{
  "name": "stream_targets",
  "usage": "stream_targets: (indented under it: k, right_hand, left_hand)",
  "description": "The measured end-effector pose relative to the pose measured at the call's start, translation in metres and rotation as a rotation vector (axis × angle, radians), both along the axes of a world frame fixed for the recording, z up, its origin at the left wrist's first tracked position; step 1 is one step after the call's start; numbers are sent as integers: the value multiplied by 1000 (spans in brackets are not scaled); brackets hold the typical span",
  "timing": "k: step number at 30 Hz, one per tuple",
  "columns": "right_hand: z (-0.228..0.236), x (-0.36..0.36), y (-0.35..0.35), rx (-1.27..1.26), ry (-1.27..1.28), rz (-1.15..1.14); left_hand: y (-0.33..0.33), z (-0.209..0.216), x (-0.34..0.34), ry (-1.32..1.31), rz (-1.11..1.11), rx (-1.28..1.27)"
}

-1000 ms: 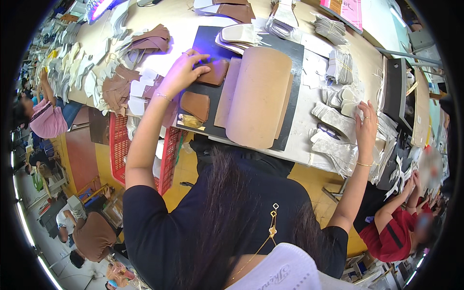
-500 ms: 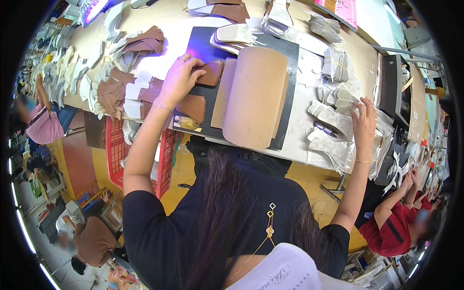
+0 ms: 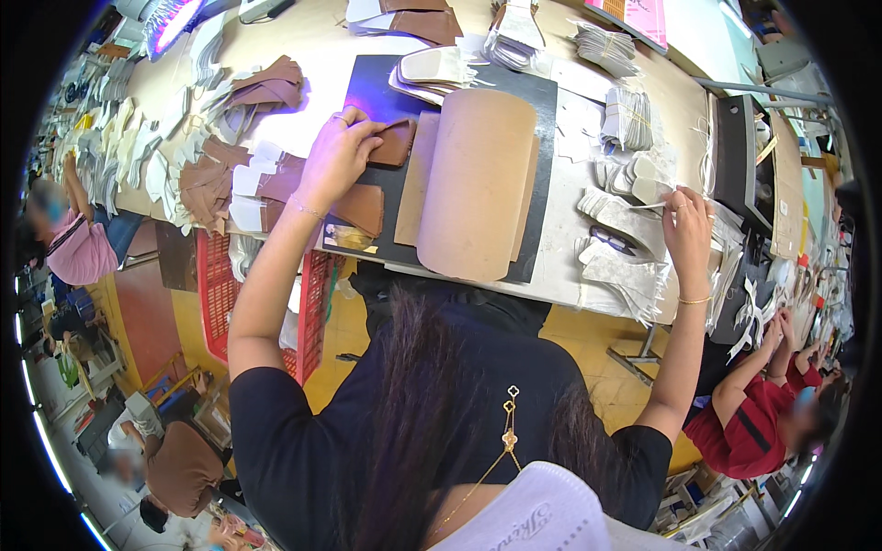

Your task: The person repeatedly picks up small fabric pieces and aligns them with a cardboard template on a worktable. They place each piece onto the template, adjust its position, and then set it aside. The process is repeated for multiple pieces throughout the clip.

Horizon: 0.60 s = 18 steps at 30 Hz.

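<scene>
Head view. By left grip (image 3: 340, 151): brown panel (image 3: 395, 143) on black mat (image 3: 542, 129), at 3 o'clock, long axis toward 2; fingertips at edge, cannot tell whether pinching. By right grip (image 3: 684, 220): pale cut piece (image 3: 650, 190), at 10 o'clock, edge apparently pinched.

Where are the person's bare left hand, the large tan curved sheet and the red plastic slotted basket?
Bare left hand (image 3: 342, 152): head view, back of the hand.
Large tan curved sheet (image 3: 478, 184): head view, middle of its outer surface.
Red plastic slotted basket (image 3: 313, 317): head view, right-hand wall.
</scene>
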State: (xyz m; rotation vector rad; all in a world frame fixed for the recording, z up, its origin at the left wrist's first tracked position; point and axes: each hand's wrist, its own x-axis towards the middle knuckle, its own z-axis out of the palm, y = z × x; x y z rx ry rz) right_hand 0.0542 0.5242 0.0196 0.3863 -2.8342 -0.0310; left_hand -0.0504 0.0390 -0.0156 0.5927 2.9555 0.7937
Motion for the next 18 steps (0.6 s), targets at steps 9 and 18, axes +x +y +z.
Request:
stream_targets:
  k: [9,18]
  right_hand:
    - [5,-2,11,-502,-407,-230]
    - [-17,5,27,-977,-382,-219]
  left_hand:
    - [2,11,-9,32,-196,-75]
    - [-18,40,-13,-391,-259,101]
